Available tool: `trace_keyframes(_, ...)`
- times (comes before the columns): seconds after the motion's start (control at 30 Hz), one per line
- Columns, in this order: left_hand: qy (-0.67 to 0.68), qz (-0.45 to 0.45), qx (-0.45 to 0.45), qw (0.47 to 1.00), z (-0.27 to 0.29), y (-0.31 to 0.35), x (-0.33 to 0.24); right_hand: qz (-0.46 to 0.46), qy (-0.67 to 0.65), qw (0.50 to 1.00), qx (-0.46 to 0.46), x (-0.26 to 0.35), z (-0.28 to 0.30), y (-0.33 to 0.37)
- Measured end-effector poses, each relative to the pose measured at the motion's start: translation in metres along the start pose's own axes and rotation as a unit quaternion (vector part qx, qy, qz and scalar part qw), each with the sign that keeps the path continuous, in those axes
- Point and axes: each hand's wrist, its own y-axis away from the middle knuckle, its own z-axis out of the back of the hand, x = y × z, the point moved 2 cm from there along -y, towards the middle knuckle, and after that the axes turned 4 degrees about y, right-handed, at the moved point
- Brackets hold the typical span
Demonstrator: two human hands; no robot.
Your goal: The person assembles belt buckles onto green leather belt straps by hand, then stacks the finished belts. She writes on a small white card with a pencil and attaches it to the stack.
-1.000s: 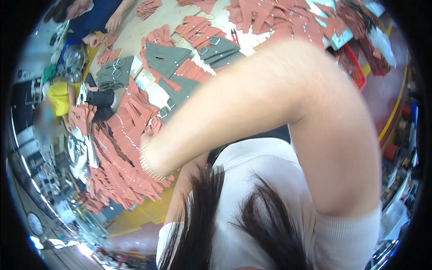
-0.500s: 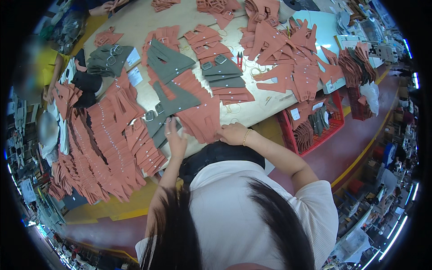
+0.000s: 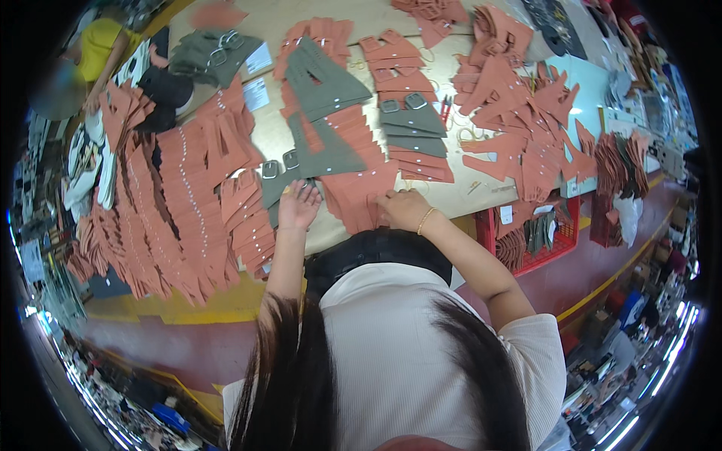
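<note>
Resting right hand [image 3: 402, 209] beside white label [image 3: 257, 94], orange straps [image 3: 361, 197].

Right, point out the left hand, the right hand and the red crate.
left hand [image 3: 298, 204], head view, back of the hand
right hand [image 3: 404, 209], head view, knuckles
red crate [image 3: 562, 239], head view, front wall

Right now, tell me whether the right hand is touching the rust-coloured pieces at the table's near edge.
Touching. The head view shows the right hand lying flat on the stack of rust-coloured pieces, fingers pressed onto them with no gap.
</note>
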Motion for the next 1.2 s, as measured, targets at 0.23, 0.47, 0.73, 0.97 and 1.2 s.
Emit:
trace_keyframes(0.23,0.027,0.022,0.005,0.999,0.001,-0.004,0.000,0.013,-0.005,1.000,-0.013,-0.005,0.010,-0.023)
trace_keyframes(0.47,0.026,0.044,0.040,0.998,-0.004,-0.006,0.001,0.029,0.010,0.999,-0.019,0.006,0.017,-0.041)
trace_keyframes(0.73,0.012,0.081,0.116,0.990,-0.015,-0.026,0.004,0.044,0.007,0.998,0.035,0.029,0.014,-0.049)
trace_keyframes(0.97,-0.074,0.048,0.112,0.990,-0.024,-0.023,0.005,0.044,-0.005,0.999,0.027,0.027,0.012,-0.042)
trace_keyframes(1.2,-0.113,0.006,0.094,0.989,-0.031,-0.017,0.008,-0.033,-0.006,0.999,0.015,-0.017,0.006,-0.027)
